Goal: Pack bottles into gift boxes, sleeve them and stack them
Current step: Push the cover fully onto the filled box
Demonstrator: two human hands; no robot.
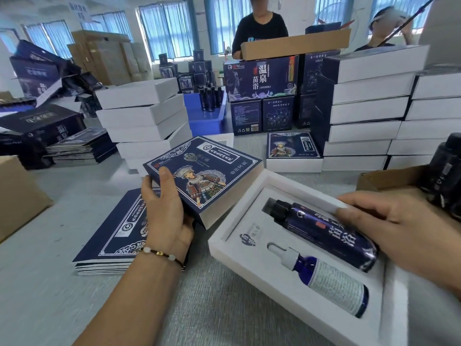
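An open white gift box (225, 242) lies on the grey table in front of me. Two bottles lie in its foam insert: a tall dark blue bottle (324, 233) with a black cap, and a smaller blue dropper bottle (331, 283) nearer me. My right hand (404, 233) rests with straight fingers on the tall bottle and the box's far rim. My left hand (166, 216) grips a navy printed lid (207, 173) by its near corner, holding it tilted above the table, left of the box.
A pile of flat navy sleeves (109, 240) lies under my left wrist. Stacks of white boxes stand at back left (144, 116) and right (369, 108). A brown carton with dark bottles (446, 176) sits at far right. Two people stand behind the table.
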